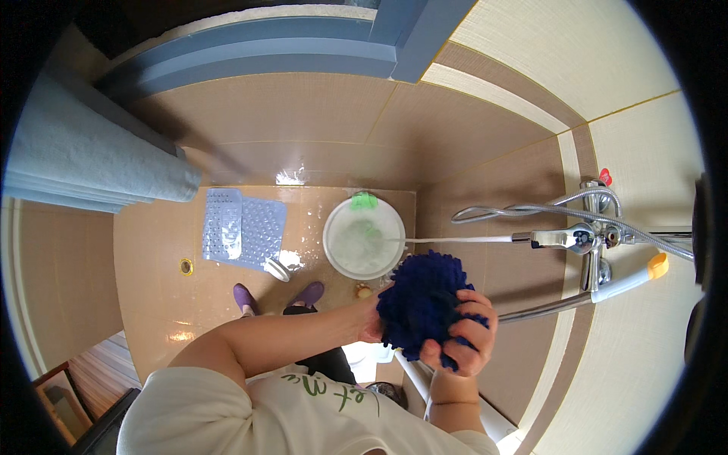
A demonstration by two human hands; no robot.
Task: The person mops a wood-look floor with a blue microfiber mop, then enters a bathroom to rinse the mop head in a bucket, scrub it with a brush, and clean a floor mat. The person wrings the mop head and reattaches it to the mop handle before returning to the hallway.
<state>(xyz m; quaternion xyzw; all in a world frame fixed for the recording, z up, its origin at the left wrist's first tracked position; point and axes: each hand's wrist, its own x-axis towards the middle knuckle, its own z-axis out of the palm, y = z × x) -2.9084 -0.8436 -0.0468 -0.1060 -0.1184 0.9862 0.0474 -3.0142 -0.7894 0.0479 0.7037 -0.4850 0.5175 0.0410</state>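
A dark blue chenille mop cover or mitt is bunched up between my two hands. My right hand grips it from the right, fingers curled into the strands. From the left, my left hand holds it, with the fingers hidden behind or inside the chenille. Beyond it on the floor stands a round white basin holding cloudy water. A green piece, perhaps a cloth, hangs over its far rim. Running water streams into the basin from a chrome wall tap.
A shower hose loops beside the tap. Below the tap, a metal pole with a pale blue and yellow end leans against the wall. A bluish bubbled mat lies left of the basin. Towels hang at left. The tiled floor looks wet.
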